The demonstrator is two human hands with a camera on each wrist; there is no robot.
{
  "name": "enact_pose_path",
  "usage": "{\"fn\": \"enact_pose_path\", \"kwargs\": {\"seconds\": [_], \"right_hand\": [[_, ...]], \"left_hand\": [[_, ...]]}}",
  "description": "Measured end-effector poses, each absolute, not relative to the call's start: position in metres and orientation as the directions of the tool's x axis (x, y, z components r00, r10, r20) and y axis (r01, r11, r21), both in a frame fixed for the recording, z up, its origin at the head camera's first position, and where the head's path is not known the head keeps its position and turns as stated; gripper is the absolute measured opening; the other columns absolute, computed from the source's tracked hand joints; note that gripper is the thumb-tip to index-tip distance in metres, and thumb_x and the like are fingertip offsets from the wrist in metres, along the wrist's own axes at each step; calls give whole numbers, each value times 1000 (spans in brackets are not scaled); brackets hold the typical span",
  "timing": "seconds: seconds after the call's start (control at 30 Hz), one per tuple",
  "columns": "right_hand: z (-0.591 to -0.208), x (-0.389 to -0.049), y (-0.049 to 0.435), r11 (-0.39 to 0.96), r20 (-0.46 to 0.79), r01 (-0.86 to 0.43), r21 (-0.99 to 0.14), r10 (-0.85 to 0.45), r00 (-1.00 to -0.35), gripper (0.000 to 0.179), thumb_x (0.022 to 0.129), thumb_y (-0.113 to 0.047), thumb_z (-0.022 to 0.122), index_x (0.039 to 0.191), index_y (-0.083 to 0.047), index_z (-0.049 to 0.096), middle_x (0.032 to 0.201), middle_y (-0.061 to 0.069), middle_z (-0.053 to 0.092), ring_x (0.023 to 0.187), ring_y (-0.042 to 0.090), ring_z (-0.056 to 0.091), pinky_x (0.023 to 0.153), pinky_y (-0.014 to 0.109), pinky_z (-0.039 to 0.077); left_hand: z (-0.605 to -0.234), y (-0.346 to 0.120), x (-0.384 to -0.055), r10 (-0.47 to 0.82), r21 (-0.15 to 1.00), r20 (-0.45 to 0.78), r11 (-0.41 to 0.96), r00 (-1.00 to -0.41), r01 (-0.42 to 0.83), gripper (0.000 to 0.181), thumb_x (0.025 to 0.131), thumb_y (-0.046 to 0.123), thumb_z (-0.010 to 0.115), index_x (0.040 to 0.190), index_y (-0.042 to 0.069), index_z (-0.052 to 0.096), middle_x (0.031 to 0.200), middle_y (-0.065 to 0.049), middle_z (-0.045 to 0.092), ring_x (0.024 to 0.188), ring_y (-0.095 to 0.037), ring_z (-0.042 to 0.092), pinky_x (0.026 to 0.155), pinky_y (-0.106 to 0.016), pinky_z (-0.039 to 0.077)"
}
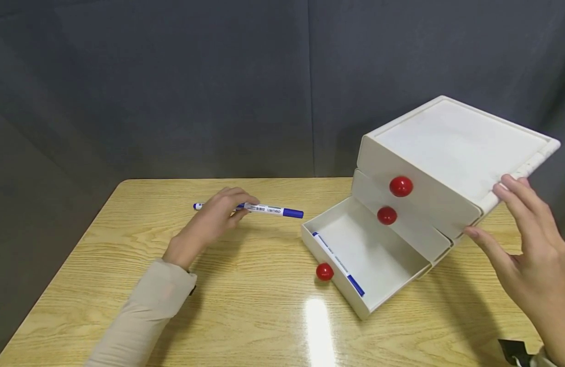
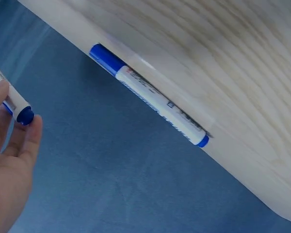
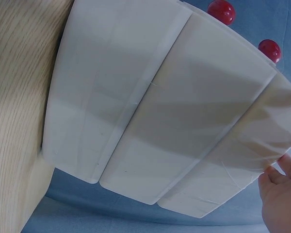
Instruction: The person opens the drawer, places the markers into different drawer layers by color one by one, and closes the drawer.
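Observation:
My left hand (image 1: 211,219) pinches a white whiteboard marker (image 1: 266,209) by its rear end, blue cap pointing right toward the drawers. Behind that hand a second marker (image 2: 157,107) lies near the table's far edge, partly hidden in the head view. On the right stands a white drawer unit (image 1: 461,137) with three drawers and red knobs. Its bottom drawer (image 1: 379,250) is pulled out, and a blue-capped marker (image 1: 337,262) lies inside along the front wall. My right hand (image 1: 535,239) rests its fingertips and thumb against the unit's right side near the top edge.
The wooden table (image 1: 255,306) spans the foreground, with a dark grey curtain (image 1: 218,92) behind it. The open drawer's red knob (image 1: 325,271) juts out to the left. The upper two drawers, with red knobs (image 1: 401,186), are closed.

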State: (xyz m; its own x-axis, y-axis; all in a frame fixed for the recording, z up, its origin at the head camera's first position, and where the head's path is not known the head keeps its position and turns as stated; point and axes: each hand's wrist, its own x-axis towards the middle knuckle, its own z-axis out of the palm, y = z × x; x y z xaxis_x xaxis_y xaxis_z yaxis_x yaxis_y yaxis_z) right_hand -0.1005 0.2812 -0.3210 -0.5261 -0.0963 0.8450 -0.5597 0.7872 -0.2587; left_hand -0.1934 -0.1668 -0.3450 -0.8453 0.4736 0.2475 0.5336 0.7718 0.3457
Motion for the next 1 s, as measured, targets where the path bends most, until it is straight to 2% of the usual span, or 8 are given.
{"fn": "enact_pose_path", "kwargs": {"seconds": [0.23,0.47,0.77,1.0], "right_hand": [[-322,-102,281,787,851,-565,-248,-101,-515,81,93,-60,52,130,12,55,136,35,53,142,36,42,122,24,28],[-322,-101,281,791,848,-559,-247,-102,-520,82,93,-60,51,131,12,55,136,35,52,142,37,41,121,23,27],[-321,-101,280,785,848,-567,-249,-107,-519,81,93,-60,51,131,12,55,136,35,52,142,38,41,122,23,27],[-321,-101,280,785,849,-567,-250,-104,-518,81,93,-60,52,131,12,55,136,35,52,143,36,41,121,23,27]], "left_hand": [[-341,-158,-191,486,343,239,768,-841,541,30,92,3,69,120,10,70,121,-6,69,116,-24,62,101,-40,52],[-341,-147,-191,510,343,258,746,-821,571,29,91,2,68,119,11,71,120,-5,70,117,-23,61,102,-38,51],[-339,-134,-189,503,355,219,757,-836,548,31,92,2,68,121,14,71,123,-2,69,121,-21,60,105,-37,51],[-335,-125,-188,527,349,231,740,-818,575,30,92,4,68,121,14,71,122,-2,69,120,-20,60,104,-36,51]]}}
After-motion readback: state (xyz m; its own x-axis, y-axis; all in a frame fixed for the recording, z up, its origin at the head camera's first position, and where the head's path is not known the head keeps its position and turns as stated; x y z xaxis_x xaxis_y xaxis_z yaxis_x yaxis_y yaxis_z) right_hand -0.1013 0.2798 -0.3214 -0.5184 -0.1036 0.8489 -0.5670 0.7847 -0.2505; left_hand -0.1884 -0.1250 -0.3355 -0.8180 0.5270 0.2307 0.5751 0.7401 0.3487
